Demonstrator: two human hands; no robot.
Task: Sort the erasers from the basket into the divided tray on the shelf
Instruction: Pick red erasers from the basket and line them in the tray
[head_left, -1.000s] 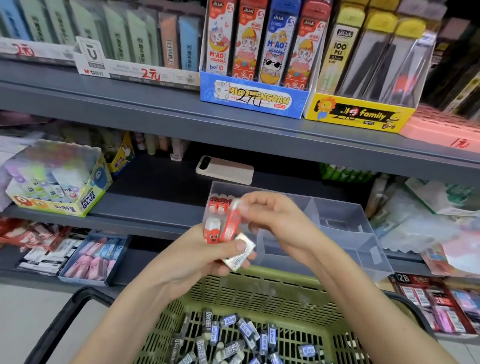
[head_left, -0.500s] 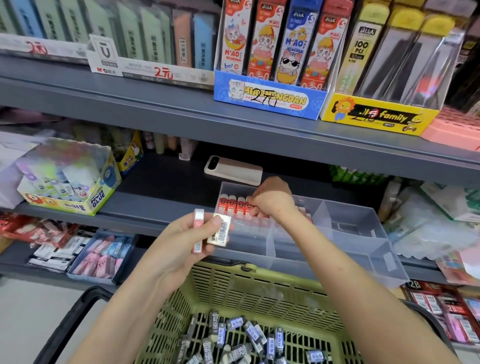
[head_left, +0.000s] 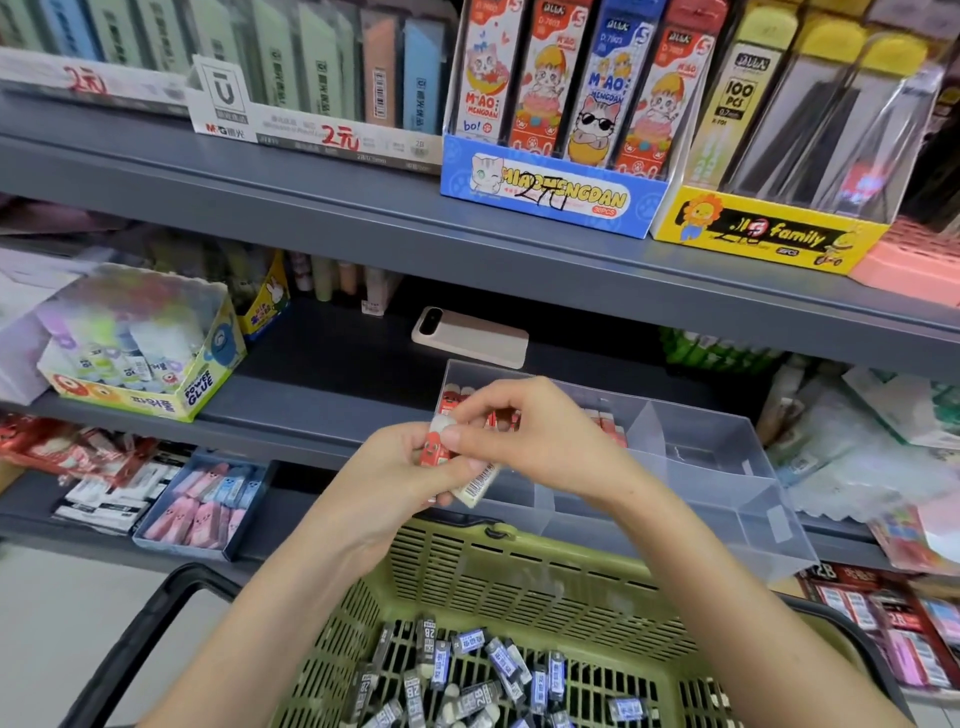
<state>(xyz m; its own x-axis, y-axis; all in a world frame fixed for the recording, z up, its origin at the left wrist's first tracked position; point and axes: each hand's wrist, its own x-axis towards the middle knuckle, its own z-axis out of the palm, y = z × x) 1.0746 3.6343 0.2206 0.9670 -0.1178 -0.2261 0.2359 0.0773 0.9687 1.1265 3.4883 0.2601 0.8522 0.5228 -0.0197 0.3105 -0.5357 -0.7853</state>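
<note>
Gripping a red eraser (head_left: 435, 451) and a white barcoded eraser (head_left: 480, 484) together, the left hand (head_left: 395, 480) hovers above the green basket (head_left: 519, 571), just in front of the clear divided tray (head_left: 727, 467) on the shelf (head_left: 322, 405). The right hand (head_left: 524, 436) pinches the top of the red eraser. More red erasers (head_left: 457, 396) stand in the tray's rear-left compartment; grey-sleeved erasers (head_left: 467, 675) fill the basket

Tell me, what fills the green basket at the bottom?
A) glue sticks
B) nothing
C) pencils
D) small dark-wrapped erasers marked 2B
D: the green basket holds a heap of small erasers in dark and blue wrappers, several printed 2B.
</note>
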